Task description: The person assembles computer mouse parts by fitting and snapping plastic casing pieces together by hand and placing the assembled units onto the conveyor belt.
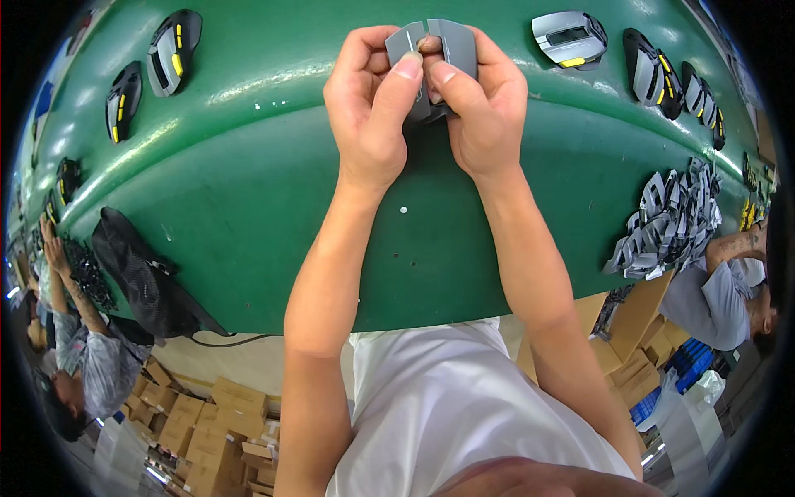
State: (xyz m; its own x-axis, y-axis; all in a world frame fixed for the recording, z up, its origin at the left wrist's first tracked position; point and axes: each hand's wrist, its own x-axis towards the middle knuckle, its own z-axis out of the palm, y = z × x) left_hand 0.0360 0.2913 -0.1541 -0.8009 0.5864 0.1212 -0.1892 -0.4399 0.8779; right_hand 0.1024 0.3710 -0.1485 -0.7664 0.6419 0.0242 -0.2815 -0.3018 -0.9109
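Observation:
Both my hands are raised over the green table at the top middle, gripping a grey computer mouse shell [458, 45] between them. My left hand [368, 108] is closed on its left half, thumb pressed near the central slot. On the right half, my right hand [490, 108] is closed likewise, thumb laid along the slot. A darker part shows under the shell, between the hands; its shape is mostly hidden by them. Grey-and-black mice with yellow side buttons lie beyond on both sides, among them one mouse [174, 54] at left and another mouse [570, 39] at right.
A heap of grey shell parts [675, 219] covers the table's right end. At left lie a black mesh bag [149, 273] and small black parts [89, 273]. Co-workers sit at left [91, 364] and right [716, 302]. Cardboard boxes [219, 431] stand below the table edge.

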